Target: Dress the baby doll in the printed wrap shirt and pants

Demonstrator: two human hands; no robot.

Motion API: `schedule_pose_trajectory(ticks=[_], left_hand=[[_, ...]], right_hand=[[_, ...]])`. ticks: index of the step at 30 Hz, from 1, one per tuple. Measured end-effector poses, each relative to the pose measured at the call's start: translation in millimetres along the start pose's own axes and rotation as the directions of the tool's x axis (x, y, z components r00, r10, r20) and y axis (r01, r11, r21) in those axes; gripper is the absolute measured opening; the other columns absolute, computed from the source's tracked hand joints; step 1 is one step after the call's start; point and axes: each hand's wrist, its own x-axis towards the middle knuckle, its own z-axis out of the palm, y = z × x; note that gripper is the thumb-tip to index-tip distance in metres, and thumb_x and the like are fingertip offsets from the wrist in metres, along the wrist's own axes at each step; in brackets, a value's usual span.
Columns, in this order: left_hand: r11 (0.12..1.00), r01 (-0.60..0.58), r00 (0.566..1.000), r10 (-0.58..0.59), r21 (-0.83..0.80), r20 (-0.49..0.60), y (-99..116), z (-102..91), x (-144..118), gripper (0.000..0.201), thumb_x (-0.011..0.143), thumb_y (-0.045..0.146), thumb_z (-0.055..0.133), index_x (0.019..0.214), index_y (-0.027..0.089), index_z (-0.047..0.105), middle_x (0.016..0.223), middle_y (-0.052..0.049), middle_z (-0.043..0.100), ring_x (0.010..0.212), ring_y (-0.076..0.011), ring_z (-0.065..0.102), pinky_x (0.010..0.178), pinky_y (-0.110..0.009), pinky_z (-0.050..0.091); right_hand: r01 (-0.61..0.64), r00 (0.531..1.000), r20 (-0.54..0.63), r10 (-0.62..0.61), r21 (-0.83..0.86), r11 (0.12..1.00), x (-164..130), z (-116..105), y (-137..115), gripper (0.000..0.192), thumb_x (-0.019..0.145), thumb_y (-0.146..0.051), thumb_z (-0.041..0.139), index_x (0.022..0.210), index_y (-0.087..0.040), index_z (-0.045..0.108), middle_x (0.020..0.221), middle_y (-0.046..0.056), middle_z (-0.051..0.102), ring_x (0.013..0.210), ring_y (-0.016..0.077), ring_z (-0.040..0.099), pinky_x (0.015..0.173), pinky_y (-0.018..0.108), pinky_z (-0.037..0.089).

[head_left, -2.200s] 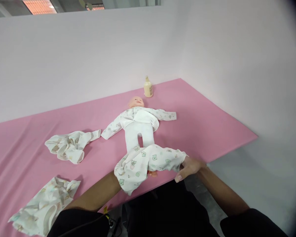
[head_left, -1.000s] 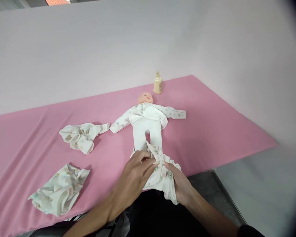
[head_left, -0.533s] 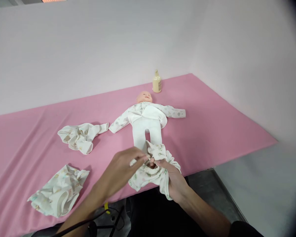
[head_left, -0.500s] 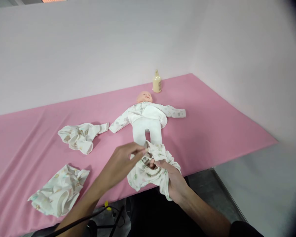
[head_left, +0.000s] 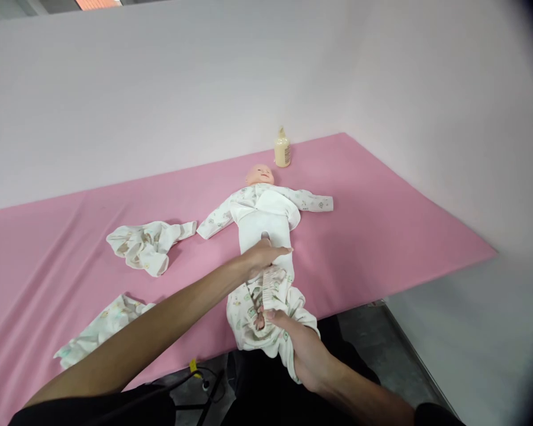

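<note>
A baby doll (head_left: pixel 260 174) lies on its back, dressed in a white printed long-sleeved top (head_left: pixel 313 200) and white leggings (head_left: pixel 254 234). My left hand (head_left: pixel 262 258) is closed around a leg of the doll, thumb lying across the white fabric; its other fingers are mostly hidden. Small printed baby pants (head_left: pixel 273 296) with a gathered waistband are bunched at the doll's feet. My right hand (head_left: pixel 304 349) grips them by the edge, the cloth draping over its fingers near the table's front edge. Skin-coloured bits show inside the opening.
A pump bottle (head_left: pixel 282 149) stands behind the doll's head. Left of the doll lie a crumpled white garment (head_left: pixel 144 245) and a folded printed garment (head_left: pixel 102 328), partly behind my left forearm. Pink cloth (head_left: pixel 359 236) covers the table, with pale walls behind and right.
My left hand has left the pants' waistband and reached forward onto the doll's leg. My right hand, with the pants, has shifted slightly down and toward me.
</note>
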Motion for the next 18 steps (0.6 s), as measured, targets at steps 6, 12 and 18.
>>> schedule_pose_trajectory(ticks=[6,12,18], left_hand=[[0.996,-0.015,0.994,0.005,-0.092,-0.110,-9.4,18.6,-7.9,0.064,0.057,0.036,0.086,0.107,0.017,0.050,0.091,-0.007,0.061,0.087,-0.0242,0.062,0.063,-0.028,0.050],[0.881,-0.099,0.994,0.109,-0.462,-0.004,-11.6,18.7,-3.1,0.048,0.069,0.026,0.082,0.105,0.014,0.055,0.094,-0.010,0.067,0.088,-0.0202,0.066,0.073,-0.029,0.055],[0.787,-0.057,0.987,0.138,-0.615,0.085,-7.1,16.2,-13.5,0.026,0.079,0.026,0.073,0.097,0.011,0.062,0.081,-0.009,0.068,0.075,-0.0185,0.066,0.064,-0.026,0.056]], right_hand=[[0.023,1.000,0.010,-0.023,-0.017,1.000,2.2,0.0,2.3,0.024,0.070,-0.028,0.081,0.085,-0.011,0.072,0.082,0.007,0.071,0.081,0.0204,0.067,0.082,0.033,0.051],[0.067,0.997,0.056,-0.061,-0.117,0.991,0.9,-9.8,6.8,0.025,0.069,-0.032,0.082,0.080,-0.012,0.072,0.083,0.009,0.072,0.083,0.0233,0.068,0.087,0.038,0.051],[0.198,0.980,0.120,-0.159,-0.500,0.843,-0.4,-31.6,10.3,0.022,0.079,-0.038,0.076,0.096,-0.024,0.074,0.088,0.004,0.074,0.107,0.0225,0.063,0.109,0.041,0.037]])
